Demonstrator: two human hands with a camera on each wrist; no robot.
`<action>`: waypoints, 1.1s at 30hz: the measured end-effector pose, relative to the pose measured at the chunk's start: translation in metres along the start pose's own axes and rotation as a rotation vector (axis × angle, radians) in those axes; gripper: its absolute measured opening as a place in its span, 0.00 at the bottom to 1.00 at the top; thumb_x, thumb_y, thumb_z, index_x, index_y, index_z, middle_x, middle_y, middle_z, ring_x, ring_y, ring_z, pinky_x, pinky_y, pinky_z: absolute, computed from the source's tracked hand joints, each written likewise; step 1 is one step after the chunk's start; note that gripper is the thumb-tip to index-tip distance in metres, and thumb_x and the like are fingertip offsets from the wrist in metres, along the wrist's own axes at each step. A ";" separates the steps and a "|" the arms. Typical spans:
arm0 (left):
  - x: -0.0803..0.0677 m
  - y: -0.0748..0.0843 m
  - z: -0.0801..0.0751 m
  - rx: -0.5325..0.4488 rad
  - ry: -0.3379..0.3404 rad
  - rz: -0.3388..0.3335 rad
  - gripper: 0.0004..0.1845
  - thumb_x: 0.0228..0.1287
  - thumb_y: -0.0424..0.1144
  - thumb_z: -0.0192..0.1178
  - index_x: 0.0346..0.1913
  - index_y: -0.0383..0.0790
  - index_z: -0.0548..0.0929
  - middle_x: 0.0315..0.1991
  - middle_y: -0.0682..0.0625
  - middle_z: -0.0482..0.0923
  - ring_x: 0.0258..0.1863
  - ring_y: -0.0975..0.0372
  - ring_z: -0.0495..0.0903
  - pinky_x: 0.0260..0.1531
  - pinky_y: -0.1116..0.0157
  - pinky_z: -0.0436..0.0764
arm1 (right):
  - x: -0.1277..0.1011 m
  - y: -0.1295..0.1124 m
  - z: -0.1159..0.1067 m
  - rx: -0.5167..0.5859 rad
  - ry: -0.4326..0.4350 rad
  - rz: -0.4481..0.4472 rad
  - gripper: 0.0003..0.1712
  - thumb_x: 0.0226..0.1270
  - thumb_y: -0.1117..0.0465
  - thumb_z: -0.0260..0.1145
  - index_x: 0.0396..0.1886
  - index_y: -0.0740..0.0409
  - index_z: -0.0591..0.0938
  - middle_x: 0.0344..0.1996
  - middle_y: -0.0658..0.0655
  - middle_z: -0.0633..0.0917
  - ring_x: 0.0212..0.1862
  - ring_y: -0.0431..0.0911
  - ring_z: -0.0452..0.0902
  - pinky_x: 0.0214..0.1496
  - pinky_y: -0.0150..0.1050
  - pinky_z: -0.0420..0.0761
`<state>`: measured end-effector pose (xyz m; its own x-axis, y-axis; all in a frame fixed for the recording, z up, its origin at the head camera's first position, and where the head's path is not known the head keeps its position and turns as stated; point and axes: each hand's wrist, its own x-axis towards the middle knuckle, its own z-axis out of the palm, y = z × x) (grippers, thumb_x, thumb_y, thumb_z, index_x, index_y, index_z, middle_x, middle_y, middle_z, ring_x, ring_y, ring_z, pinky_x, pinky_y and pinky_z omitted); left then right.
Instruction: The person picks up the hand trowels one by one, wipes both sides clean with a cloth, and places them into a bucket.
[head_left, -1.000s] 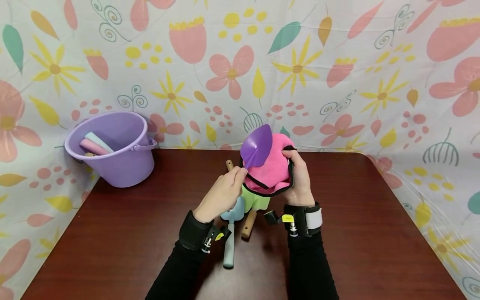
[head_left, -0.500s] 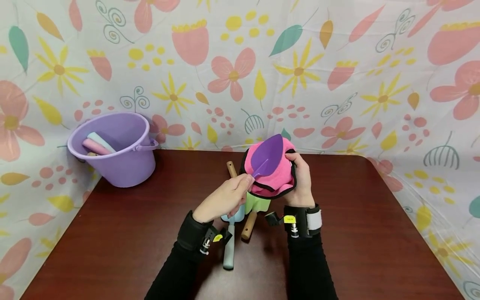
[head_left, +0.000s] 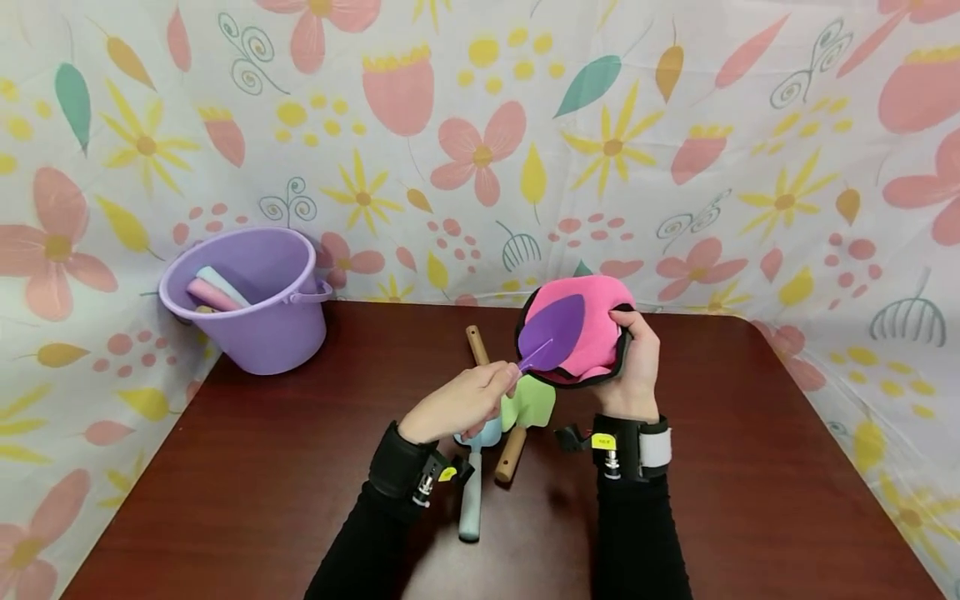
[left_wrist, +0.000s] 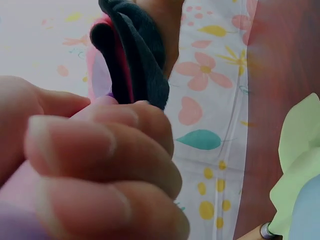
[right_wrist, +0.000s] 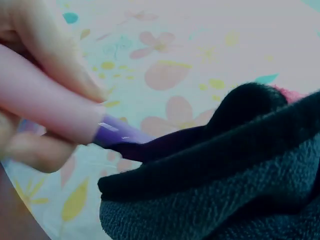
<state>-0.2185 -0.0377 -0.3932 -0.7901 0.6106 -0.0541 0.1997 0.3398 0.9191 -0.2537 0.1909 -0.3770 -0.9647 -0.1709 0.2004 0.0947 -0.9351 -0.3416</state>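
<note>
A purple trowel (head_left: 558, 329) tilts up over the table, its blade lying against a pink cloth (head_left: 600, 302) with black edging. My left hand (head_left: 459, 406) grips the trowel's pale pink handle (right_wrist: 55, 107), fingers curled round it in the left wrist view. On the other side, my right hand (head_left: 636, 367) holds the cloth bunched, thumb over its edge. The cloth's dark grey side (right_wrist: 235, 185) shows close up in the right wrist view. Below the hands lie a light blue trowel (head_left: 471, 500) and a green shovel (head_left: 534, 403) with a wooden handle, partly overlapping.
At the back left of the brown table (head_left: 300, 483) stands a lilac bucket (head_left: 277, 342) with a pink and a pale blue handle inside. Another wooden handle (head_left: 476, 343) points backward behind my left hand. A flowered curtain (head_left: 480, 100) closes off the back.
The trowel blade has shifted down and right across the cloth, exposing more pink above it. The right hand and cloth have moved slightly right; the head view has turned a little left.
</note>
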 end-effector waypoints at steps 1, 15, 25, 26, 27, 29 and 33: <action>0.000 0.000 0.000 0.012 -0.001 -0.003 0.23 0.79 0.58 0.36 0.41 0.43 0.72 0.14 0.51 0.61 0.08 0.60 0.61 0.10 0.65 0.62 | -0.001 -0.002 -0.001 0.007 -0.016 -0.008 0.14 0.73 0.68 0.38 0.28 0.62 0.66 0.21 0.56 0.74 0.22 0.51 0.74 0.23 0.42 0.73; -0.008 0.002 -0.016 -0.077 0.115 0.034 0.15 0.72 0.51 0.56 0.46 0.42 0.75 0.15 0.52 0.60 0.10 0.61 0.57 0.11 0.66 0.57 | -0.009 -0.044 -0.006 -0.071 -0.088 -0.047 0.16 0.77 0.69 0.34 0.30 0.65 0.66 0.22 0.60 0.73 0.21 0.54 0.72 0.22 0.44 0.73; -0.042 0.009 -0.069 -0.073 0.258 -0.052 0.18 0.73 0.53 0.54 0.47 0.40 0.72 0.20 0.47 0.66 0.14 0.59 0.64 0.14 0.66 0.65 | -0.014 -0.096 -0.009 -0.606 0.061 0.033 0.10 0.77 0.72 0.47 0.52 0.62 0.72 0.39 0.58 0.76 0.32 0.51 0.80 0.32 0.42 0.82; -0.048 0.009 -0.077 -0.043 0.271 -0.059 0.18 0.73 0.53 0.54 0.47 0.40 0.72 0.21 0.47 0.67 0.14 0.58 0.65 0.14 0.65 0.66 | -0.014 -0.102 -0.008 -0.644 0.072 0.048 0.11 0.76 0.71 0.48 0.52 0.62 0.72 0.39 0.58 0.76 0.33 0.50 0.80 0.32 0.42 0.83; -0.053 0.010 -0.085 -0.012 0.281 -0.061 0.18 0.74 0.54 0.53 0.47 0.40 0.72 0.21 0.46 0.67 0.14 0.57 0.66 0.14 0.64 0.67 | -0.015 -0.108 -0.007 -0.680 0.079 0.063 0.11 0.76 0.71 0.49 0.53 0.61 0.73 0.40 0.58 0.76 0.32 0.50 0.80 0.31 0.42 0.83; -0.064 0.013 -0.102 0.048 0.295 -0.061 0.18 0.75 0.54 0.51 0.46 0.40 0.72 0.22 0.43 0.68 0.15 0.55 0.67 0.15 0.62 0.69 | -0.014 -0.119 -0.004 -0.722 0.093 0.084 0.10 0.76 0.70 0.51 0.52 0.61 0.74 0.39 0.57 0.77 0.30 0.50 0.81 0.28 0.43 0.82; -0.082 0.023 -0.138 0.178 0.321 -0.075 0.20 0.75 0.55 0.49 0.43 0.37 0.71 0.22 0.43 0.69 0.16 0.55 0.69 0.17 0.62 0.70 | -0.012 -0.141 0.000 -0.785 0.105 0.077 0.11 0.74 0.72 0.53 0.52 0.62 0.75 0.42 0.57 0.77 0.32 0.49 0.81 0.30 0.41 0.83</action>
<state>-0.2287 -0.1784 -0.3139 -0.9423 0.3333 0.0329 0.2101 0.5116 0.8332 -0.2558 0.3247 -0.3306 -0.9843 -0.1595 0.0756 -0.0011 -0.4231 -0.9061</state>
